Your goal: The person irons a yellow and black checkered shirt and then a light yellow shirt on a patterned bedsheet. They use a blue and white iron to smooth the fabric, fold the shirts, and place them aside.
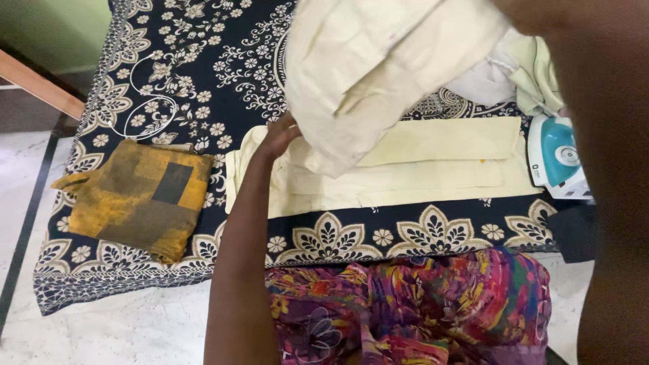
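1. Cream cloth [365, 74], bunched and hanging in folds, is lifted above the dark floral bedsheet [203, 61]; its lower edge drops to just beside the left hand [278, 138].
2. Left hand reaches forward with its fingers curled against the hanging edge of the cream cloth; whether they pinch the fabric or only touch it cannot be told, since the fingertips are hidden behind the cloth.
3. Right hand [534, 13] sits at the top of the view, blurred and mostly cut off, at the upper end of the cream cloth; its fingers are not visible, so the state of its hold cannot be told.
4. Directly beneath the left hand's fingers lies a folded pale yellow garment [419, 169], spread flat on the bedsheet and stretching away toward the right hand's side.
5. Beyond the far end of that garment, below the right forearm, a white and teal iron [556, 159] rests on the bedsheet.
6. Well to the outer side of the left hand, a folded yellow and grey cloth [138, 199] lies on the bedsheet.
7. Nearer the person than both hands, a colourful printed garment [433, 304] covers the lap.
8. Past the iron, under the right hand, a small heap of pale clothes [520, 71] lies.
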